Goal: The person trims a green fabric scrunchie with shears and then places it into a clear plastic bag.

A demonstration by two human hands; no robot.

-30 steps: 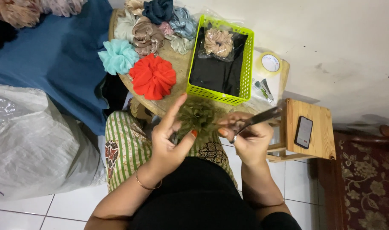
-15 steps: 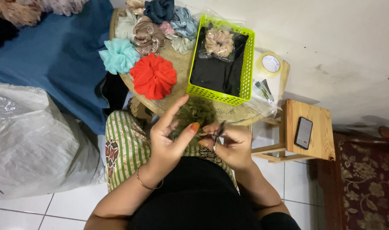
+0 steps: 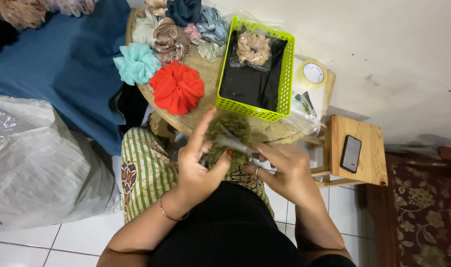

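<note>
Both hands grip something: the left hand (image 3: 198, 165) pinches a green scrunchie (image 3: 229, 129) from below, and the right hand (image 3: 284, 170) is closed on scissors (image 3: 235, 144), whose blades lie sideways across it, near the tabletop (image 3: 205, 84) edge.

I have one view only, from the camera worn on the person's head. It looks almost straight down over the lap, close to the left hand (image 3: 198, 165) and right hand (image 3: 284, 170), which sit near the middle of the picture. The round bench (image 3: 205, 106) lies just beyond them toward the top edge, the tiled floor (image 3: 42, 247) runs along the bottom, and a small wooden stool (image 3: 368, 148) sits at right.
</note>
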